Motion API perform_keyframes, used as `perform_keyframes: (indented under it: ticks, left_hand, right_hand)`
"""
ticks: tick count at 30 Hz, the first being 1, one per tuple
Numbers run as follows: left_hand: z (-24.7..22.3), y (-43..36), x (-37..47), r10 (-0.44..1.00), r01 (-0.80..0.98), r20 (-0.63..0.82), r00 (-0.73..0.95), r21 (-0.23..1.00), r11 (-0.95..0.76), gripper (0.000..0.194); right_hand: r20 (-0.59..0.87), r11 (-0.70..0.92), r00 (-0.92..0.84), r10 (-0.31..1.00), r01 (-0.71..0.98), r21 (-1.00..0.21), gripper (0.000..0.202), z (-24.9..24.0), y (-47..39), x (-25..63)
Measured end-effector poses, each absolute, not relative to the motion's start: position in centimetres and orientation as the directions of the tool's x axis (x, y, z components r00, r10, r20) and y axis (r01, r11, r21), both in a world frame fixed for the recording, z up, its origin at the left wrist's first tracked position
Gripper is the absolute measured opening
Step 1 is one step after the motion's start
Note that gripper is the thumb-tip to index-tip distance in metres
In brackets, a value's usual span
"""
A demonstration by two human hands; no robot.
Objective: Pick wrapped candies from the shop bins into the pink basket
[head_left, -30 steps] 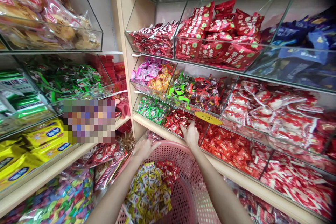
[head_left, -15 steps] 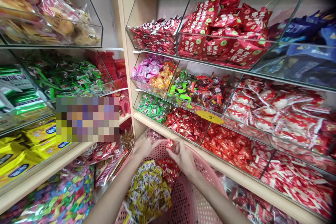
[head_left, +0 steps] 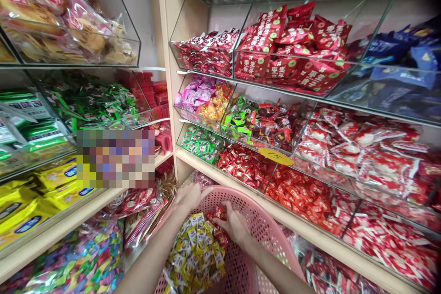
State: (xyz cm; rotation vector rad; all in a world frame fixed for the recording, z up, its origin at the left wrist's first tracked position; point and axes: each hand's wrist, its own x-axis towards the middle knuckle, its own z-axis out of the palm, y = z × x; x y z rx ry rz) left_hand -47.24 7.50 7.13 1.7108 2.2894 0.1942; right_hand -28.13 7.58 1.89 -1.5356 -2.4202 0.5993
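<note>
A pink perforated plastic basket (head_left: 272, 234) stands below me, with a heap of yellow-and-white wrapped candies (head_left: 195, 252) inside. Beside that heap lies a smaller pile of red-wrapped candies (head_left: 215, 213). My left hand (head_left: 189, 196) is closed over the basket's far left rim, its fingertips partly hidden. Inside the basket, my right hand (head_left: 236, 224) has its thumb and fingers curled around red-wrapped candy at the pile. Its fingertips partly blend with the wrappers.
Clear shelf bins rise ahead, holding red candies (head_left: 244, 165), orange-red candies (head_left: 303, 193) and green candies (head_left: 201, 144). A yellow price tag (head_left: 275, 156) hangs on one bin. At left are yellow packets (head_left: 27, 206) and a blurred-out patch. A wooden shelf edge (head_left: 234, 190) runs behind the basket.
My right hand has moved down from the basket's far rim, where it pinched a red candy, to the red pile inside. My left hand stays at the rim.
</note>
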Motion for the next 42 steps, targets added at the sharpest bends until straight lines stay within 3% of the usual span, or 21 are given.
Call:
perform_keyframes:
  ticks: [6, 10, 15, 22, 33, 42]
  left_hand:
    - [6.8, 7.6, -47.4, 0.969, 0.927, -0.102, -0.227, 0.283, 0.247, 0.074]
    - [6.8, 7.6, -47.4, 0.967, 0.928, -0.098, -0.237, 0.271, 0.255, 0.076]
    - [7.1, 7.5, -47.5, 0.968, 0.934, -0.096, -0.232, 0.257, 0.249, 0.079]
    - [7.0, 7.6, -47.7, 0.971, 0.935, -0.099, -0.22, 0.261, 0.238, 0.077]
    - [7.2, 7.5, -47.7, 0.969, 0.939, -0.104, -0.223, 0.243, 0.242, 0.077]
    - [7.9, 7.3, -47.4, 0.965, 0.933, -0.123, -0.23, 0.253, 0.255, 0.079]
  right_hand:
    - [0.25, 0.569, -0.513, 0.821, 0.698, -0.435, 0.042, 8.1, 10.5, -27.8]
    - [0.429, 0.579, -0.431, 0.794, 0.752, -0.316, 0.034, 11.7, 14.9, -27.5]
    - [0.241, 0.565, -0.525, 0.816, 0.812, -0.144, 0.038, 11.9, 18.7, -27.4]
    - [0.051, 0.611, -0.61, 0.791, 0.782, -0.125, 0.039, 11.1, 20.2, -28.1]
    - [0.115, 0.581, -0.572, 0.812, 0.812, -0.065, 0.022, 11.1, 20.3, -27.7]
    - [0.146, 0.561, -0.551, 0.822, 0.827, -0.033, 0.02, 11.5, 20.0, -27.7]
